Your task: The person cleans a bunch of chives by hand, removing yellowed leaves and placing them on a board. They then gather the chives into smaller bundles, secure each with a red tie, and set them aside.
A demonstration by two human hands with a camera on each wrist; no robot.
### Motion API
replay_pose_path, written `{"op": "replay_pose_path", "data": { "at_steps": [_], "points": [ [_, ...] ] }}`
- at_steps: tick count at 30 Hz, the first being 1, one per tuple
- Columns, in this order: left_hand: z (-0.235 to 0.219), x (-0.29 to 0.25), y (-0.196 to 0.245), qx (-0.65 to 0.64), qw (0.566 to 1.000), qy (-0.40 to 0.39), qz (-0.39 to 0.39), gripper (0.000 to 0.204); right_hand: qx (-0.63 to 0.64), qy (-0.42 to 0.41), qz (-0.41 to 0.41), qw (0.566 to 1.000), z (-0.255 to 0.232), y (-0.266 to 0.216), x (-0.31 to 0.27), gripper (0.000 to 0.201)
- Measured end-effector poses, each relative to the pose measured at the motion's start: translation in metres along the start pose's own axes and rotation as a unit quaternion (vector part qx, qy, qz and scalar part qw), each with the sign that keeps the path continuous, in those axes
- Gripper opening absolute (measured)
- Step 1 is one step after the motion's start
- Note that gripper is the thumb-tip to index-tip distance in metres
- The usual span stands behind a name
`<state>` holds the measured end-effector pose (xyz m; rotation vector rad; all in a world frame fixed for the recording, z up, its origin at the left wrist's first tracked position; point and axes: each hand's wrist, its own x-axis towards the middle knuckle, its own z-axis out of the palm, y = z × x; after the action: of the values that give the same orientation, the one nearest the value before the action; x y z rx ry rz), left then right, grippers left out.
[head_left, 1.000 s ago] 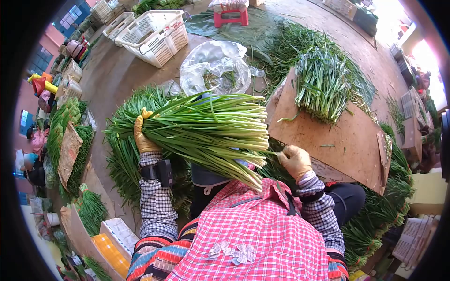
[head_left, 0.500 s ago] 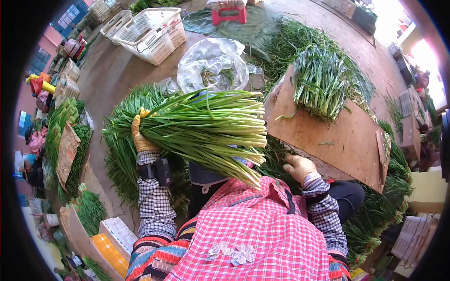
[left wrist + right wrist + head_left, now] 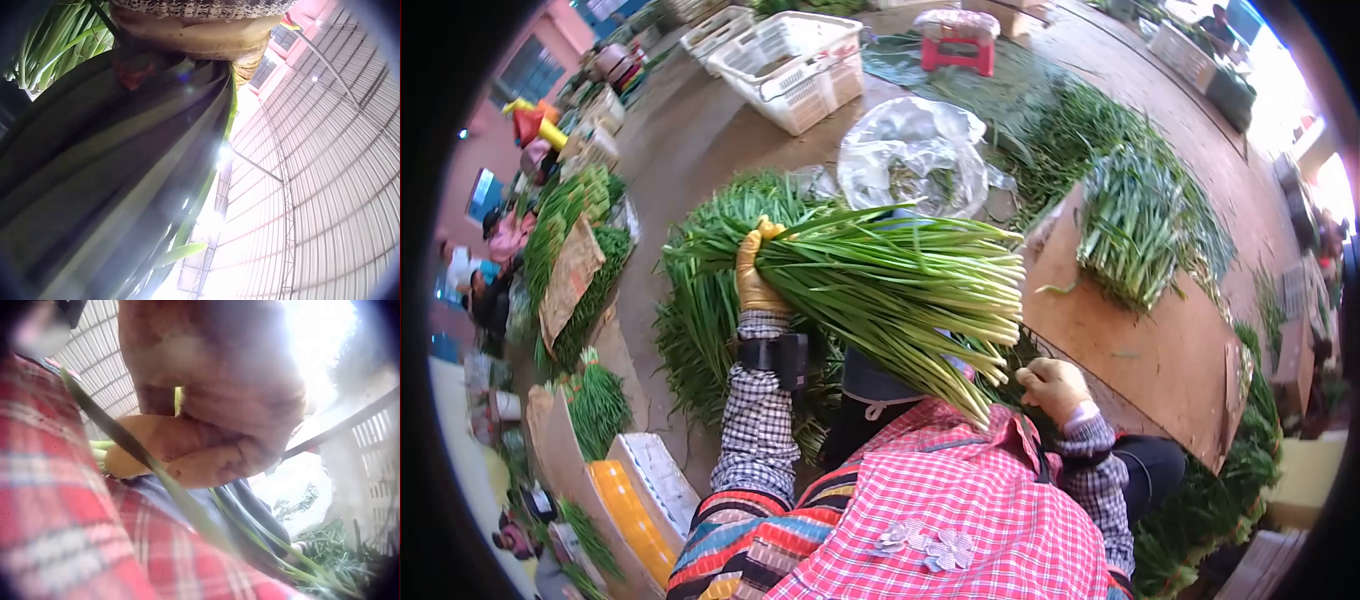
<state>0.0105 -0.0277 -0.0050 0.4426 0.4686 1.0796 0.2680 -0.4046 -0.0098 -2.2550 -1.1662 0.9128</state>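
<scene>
In the head view my gloved left hand grips a large bunch of garlic chives around its leafy part. The pale stem ends fan out to the right, above the lap. In the left wrist view, broad dark chive leaves spread close below the glove. My gloved right hand is apart from the bunch, below and right of its stem ends. The right wrist view shows its curled fingers with thin loose chive leaves trailing from beneath them. One leaf crosses in front of the fingers.
A brown board slopes at the right, with a pile of chives on it. More chives lie under the left arm. An open clear plastic bag, a white crate and a red stool stand ahead on the floor.
My right hand has drawn back from the stem ends, where it was pinching a thin stalk. The left hand keeps its hold on the bunch. The head view has shifted, moving the scene rightward and down.
</scene>
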Motion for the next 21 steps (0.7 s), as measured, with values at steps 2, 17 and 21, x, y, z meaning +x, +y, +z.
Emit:
{"op": "replay_pose_path", "data": {
  "at_steps": [2, 17, 21],
  "points": [
    [0.007, -0.002, 0.0, -0.008, 1.0, 0.005, 0.01, 0.026, 0.178, 0.089, -0.003, 0.98, -0.019, -0.032, -0.014, 0.017],
    [0.02, -0.007, 0.007, 0.034, 0.999, -0.03, 0.016, 0.039, -0.199, 0.116, -0.175, 0.957, -0.042, -0.14, 0.089, 0.041],
    [0.025, -0.008, 0.007, 0.059, 0.997, -0.026, 0.036, 0.042, -0.233, 0.045, -0.129, 0.963, -0.052, -0.158, 0.085, 0.06]
  ]
}}
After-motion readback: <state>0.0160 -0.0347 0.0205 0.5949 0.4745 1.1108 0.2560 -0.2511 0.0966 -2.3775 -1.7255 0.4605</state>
